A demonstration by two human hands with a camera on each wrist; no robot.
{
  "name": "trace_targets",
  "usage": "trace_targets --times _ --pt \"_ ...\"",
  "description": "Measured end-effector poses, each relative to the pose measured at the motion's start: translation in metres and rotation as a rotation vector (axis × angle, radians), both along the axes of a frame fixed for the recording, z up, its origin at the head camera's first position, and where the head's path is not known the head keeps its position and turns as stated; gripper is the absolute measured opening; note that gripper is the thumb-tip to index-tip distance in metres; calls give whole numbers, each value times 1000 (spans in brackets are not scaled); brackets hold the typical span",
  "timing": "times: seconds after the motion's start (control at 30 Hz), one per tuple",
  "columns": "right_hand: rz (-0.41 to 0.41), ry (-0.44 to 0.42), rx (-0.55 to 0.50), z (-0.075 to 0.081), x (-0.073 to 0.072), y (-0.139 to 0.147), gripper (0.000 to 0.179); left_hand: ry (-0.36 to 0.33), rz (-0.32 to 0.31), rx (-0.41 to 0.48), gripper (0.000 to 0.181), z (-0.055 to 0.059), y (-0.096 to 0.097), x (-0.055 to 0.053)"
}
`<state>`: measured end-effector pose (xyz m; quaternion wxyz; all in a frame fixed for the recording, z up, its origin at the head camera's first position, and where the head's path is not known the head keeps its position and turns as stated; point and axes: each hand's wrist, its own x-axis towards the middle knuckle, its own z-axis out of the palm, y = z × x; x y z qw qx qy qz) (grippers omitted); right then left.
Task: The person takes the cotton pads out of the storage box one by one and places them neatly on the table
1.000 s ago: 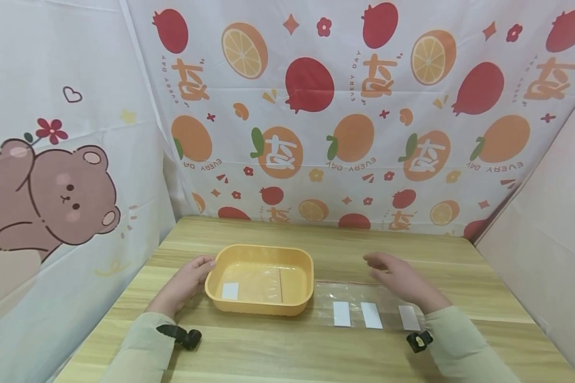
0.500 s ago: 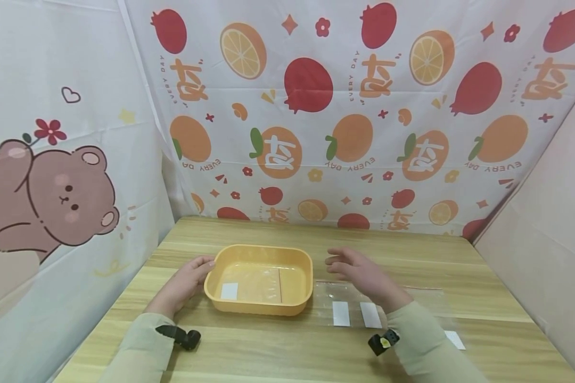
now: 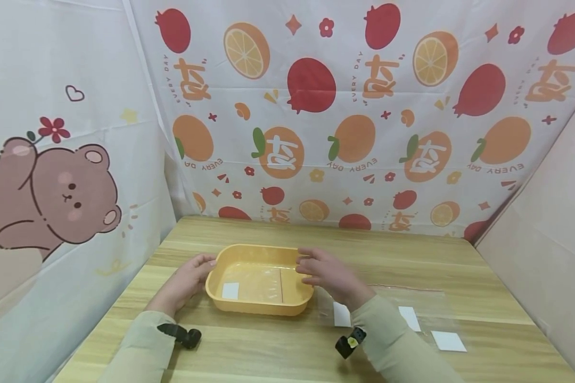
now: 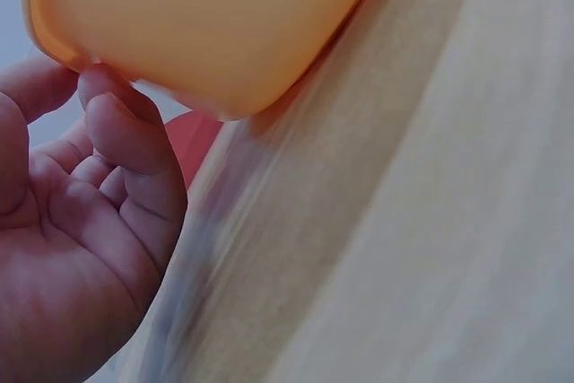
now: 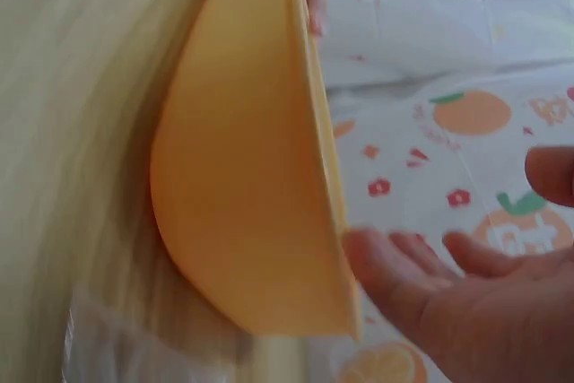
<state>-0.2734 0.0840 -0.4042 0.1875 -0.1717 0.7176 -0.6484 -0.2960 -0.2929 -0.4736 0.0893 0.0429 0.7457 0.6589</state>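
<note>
A yellow plastic basin (image 3: 260, 308) stands on the wooden table. Inside it lies a clear zip bag (image 3: 256, 284) with a white label and a red seal line. My left hand (image 3: 184, 284) holds the basin's left rim; in the left wrist view its thumb and fingers (image 4: 117, 123) pinch that edge. My right hand (image 3: 328, 274) reaches over the right rim, fingers spread and fairly straight. In the right wrist view the right hand's fingers (image 5: 386, 262) are beside the rim; whether they touch it I cannot tell.
Right of the basin lie clear zip bags (image 3: 388, 300) with white labels (image 3: 449, 341), partly hidden by my right hand and sleeve. A fruit-print curtain (image 3: 311, 143) hangs behind the table (image 3: 249, 351), and a bear-print curtain (image 3: 72, 197) at the left.
My right hand has moved left, from above the bags to the basin's right rim. More labels at the right are uncovered. The left hand and basin stay put.
</note>
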Motion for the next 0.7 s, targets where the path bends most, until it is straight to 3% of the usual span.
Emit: trace_targets --times 0.13,0.43,0.7 --pt "-54 -34 9 -4 -2 -19 56 -2 -5 17 50 -1 -1 -2" --pt "-67 -132 1 -13 -2 -46 64 -21 -13 69 48 -2 -2 -1" --pt "-168 -193 47 -19 -10 -63 72 -34 -36 96 49 -2 -3 -2"
